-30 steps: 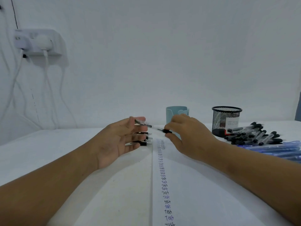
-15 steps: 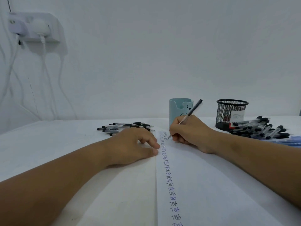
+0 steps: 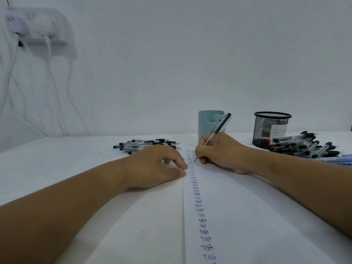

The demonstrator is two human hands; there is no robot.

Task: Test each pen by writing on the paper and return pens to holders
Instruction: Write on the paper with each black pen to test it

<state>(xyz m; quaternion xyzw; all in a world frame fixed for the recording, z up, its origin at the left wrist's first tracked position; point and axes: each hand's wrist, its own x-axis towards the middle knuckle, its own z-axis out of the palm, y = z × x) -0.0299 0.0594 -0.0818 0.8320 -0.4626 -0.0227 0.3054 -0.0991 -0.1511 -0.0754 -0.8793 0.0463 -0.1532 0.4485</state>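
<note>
My right hand (image 3: 222, 152) grips a clear pen with a black cap end (image 3: 219, 130), its tip touching the white paper (image 3: 238, 216) near the top of a long column of handwritten "Test" words. My left hand (image 3: 158, 166) rests on the table at the paper's left edge, fingers loosely curled, fingertips touching the edge, holding nothing. A pile of pens (image 3: 146, 145) lies behind my left hand. A second pile of pens (image 3: 304, 145) lies at the right. A pale teal holder (image 3: 209, 122) and a black mesh holder (image 3: 272, 128) stand at the back.
The white table (image 3: 57, 168) meets a white wall. A wall socket (image 3: 38, 25) with plugs and hanging cables sits at the upper left. Something blue (image 3: 341, 159) lies at the right edge beside the right pile.
A second ago both hands held the pen above the paper. Since then my right hand took it into a writing grip with the tip on the paper, and my left hand dropped beside the paper's edge.
</note>
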